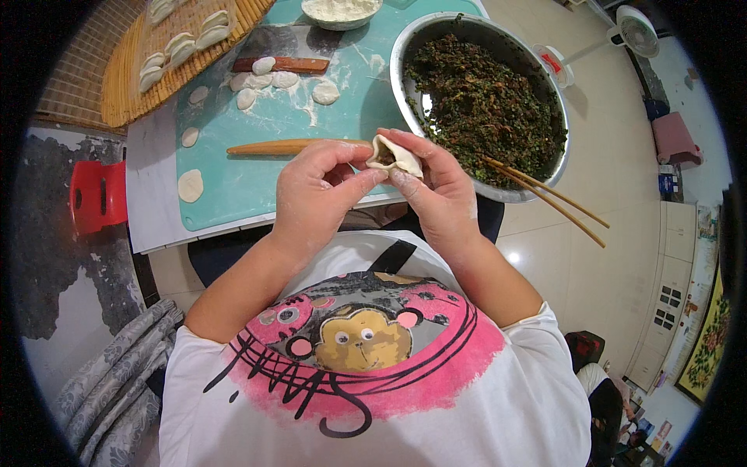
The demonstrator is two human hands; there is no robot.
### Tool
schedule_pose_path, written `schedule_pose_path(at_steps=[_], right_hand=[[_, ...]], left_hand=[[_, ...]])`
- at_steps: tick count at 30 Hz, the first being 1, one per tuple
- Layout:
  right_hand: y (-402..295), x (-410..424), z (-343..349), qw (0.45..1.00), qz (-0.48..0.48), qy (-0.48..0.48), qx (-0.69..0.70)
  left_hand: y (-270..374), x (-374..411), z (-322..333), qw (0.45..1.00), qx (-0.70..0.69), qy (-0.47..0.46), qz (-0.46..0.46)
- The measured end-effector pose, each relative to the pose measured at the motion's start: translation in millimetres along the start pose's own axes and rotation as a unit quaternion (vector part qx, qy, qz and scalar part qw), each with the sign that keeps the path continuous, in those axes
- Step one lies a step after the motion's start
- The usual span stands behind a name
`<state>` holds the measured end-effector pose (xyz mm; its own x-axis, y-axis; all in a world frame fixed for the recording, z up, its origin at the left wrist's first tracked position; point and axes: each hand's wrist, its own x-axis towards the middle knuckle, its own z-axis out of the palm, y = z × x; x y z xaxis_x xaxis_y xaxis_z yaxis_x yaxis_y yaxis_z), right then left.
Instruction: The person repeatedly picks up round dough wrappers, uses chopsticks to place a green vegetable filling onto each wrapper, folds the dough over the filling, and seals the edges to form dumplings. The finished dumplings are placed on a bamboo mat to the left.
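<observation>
Between my two floury hands is a partly folded dumpling (402,155), its dough wrapper gaping on the left with dark filling showing inside. My left hand (318,187) pinches the wrapper's left edge between thumb and fingertips. The right side rests in the fingers of my right hand (440,184), whose thumb presses the lower edge. Behind my left hand lies a wooden rolling pin (274,147), partly covered by it. A large metal bowl (398,87) of chopped green and brown filling (484,105) stands just beyond my right hand.
Wooden chopsticks (554,195) jut over the bowl's near rim. Dough pieces (257,82) lie around a dark wooden cleaver handle (303,65) on the green mat (233,198). Folded dumplings (181,49) sit on a woven tray (119,99). A flour bowl (341,23) stands behind; a red chair (99,195) is left.
</observation>
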<state>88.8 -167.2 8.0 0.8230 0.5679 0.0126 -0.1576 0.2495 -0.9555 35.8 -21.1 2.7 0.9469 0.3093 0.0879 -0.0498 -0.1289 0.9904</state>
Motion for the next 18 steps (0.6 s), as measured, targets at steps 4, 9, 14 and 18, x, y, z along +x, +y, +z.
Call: schedule_pose_path(at_steps=[4, 9, 14, 18], right_hand=[[0.0, 0.0, 3.0, 1.000, -0.005, 0.012, 0.001], [-7.1, -1.7, 6.6, 0.998, 0.060, 0.029, -0.001], [2.7, -0.2, 3.7, 1.000, 0.017, 0.015, 0.005], [-1.9, 2.0, -0.3, 0.992, 0.042, 0.012, 0.117]], left_hand=[[5.1, -0.4, 0.0, 0.998, 0.041, 0.003, 0.037], [4.0, 2.1, -1.3, 0.987, 0.111, 0.006, 0.112], [1.3, 9.7, -4.3, 0.942, 0.209, -0.013, 0.260], [6.6, 4.4, -6.5, 0.990, 0.051, -0.050, 0.121]])
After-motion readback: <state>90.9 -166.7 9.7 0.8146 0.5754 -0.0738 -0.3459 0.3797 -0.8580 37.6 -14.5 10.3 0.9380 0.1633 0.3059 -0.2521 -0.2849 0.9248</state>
